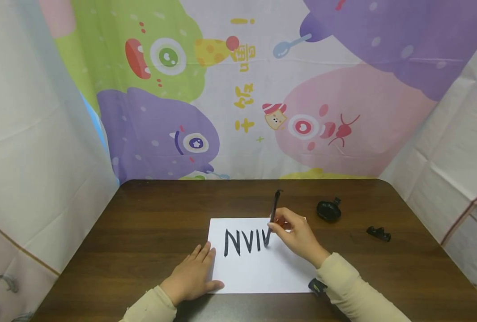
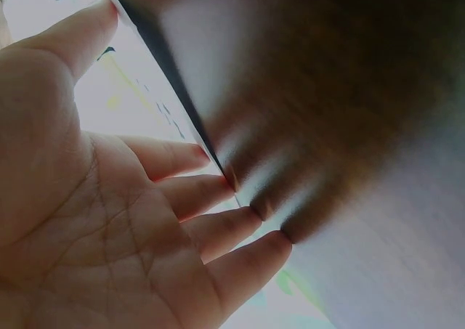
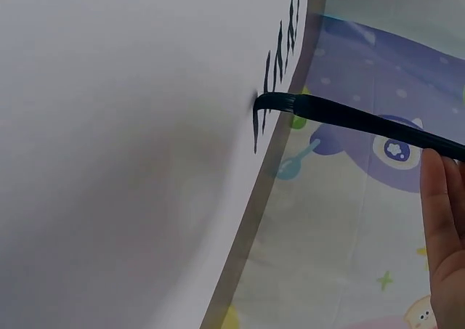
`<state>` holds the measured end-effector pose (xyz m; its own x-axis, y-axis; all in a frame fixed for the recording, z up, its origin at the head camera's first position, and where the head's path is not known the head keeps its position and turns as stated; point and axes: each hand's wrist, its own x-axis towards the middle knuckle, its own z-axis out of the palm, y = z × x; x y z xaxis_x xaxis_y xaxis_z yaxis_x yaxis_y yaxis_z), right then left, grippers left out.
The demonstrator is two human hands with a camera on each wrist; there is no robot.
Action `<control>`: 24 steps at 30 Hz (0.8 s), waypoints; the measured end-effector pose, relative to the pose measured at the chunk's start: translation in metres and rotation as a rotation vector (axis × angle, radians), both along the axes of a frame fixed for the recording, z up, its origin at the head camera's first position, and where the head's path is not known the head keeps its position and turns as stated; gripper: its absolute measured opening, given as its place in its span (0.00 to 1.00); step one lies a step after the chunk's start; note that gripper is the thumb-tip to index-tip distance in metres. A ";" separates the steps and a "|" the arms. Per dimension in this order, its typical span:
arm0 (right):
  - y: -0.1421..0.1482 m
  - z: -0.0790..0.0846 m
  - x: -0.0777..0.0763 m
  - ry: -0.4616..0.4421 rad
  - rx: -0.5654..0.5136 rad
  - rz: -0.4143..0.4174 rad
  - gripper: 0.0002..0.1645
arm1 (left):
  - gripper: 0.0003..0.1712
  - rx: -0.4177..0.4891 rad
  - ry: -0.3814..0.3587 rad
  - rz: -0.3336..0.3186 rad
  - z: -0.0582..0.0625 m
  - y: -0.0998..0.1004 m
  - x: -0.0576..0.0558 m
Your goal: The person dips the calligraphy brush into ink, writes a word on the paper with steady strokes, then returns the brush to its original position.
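A white sheet of paper [image 1: 258, 279] lies on the table, with bold black strokes [image 1: 238, 243] reading like "NVIV" across its upper part. My right hand [image 1: 296, 232] pinches a black ink brush [image 1: 275, 206] by its handle, well above the bristles. In the right wrist view the brush [image 3: 349, 117] has its bristles bent against the paper [image 3: 123, 126], at the last stroke. My left hand [image 1: 194, 275] rests flat at the paper's left edge, fingers straight and thumb on the lower corner. Its palm and extended fingers show in the left wrist view, the left hand [image 2: 138, 220] holding nothing.
A round black ink dish [image 1: 329, 211] stands right of the paper, beyond my right hand. Further right sits a small black brush rest [image 1: 378, 233] with a wavy top. The brown table [image 1: 158, 214] ends at a printed cartoon curtain [image 1: 238, 152]; white cloth hangs on both sides.
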<state>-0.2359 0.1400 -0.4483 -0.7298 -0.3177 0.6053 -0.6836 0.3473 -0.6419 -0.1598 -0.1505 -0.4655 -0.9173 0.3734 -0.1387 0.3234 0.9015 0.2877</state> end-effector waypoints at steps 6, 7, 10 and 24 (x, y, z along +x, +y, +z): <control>0.000 -0.001 0.003 0.010 0.004 0.003 0.11 | 0.53 -0.002 -0.003 0.000 0.000 0.000 0.000; 0.000 -0.001 0.003 0.008 0.003 0.005 0.11 | 0.53 -0.002 -0.004 0.000 0.000 0.000 -0.001; 0.000 -0.001 0.005 0.005 0.010 0.008 0.12 | 0.53 -0.002 -0.005 -0.001 0.000 0.000 0.000; 0.003 0.006 0.005 0.015 -0.003 0.012 0.12 | 0.53 -0.004 -0.003 -0.001 -0.001 0.000 -0.001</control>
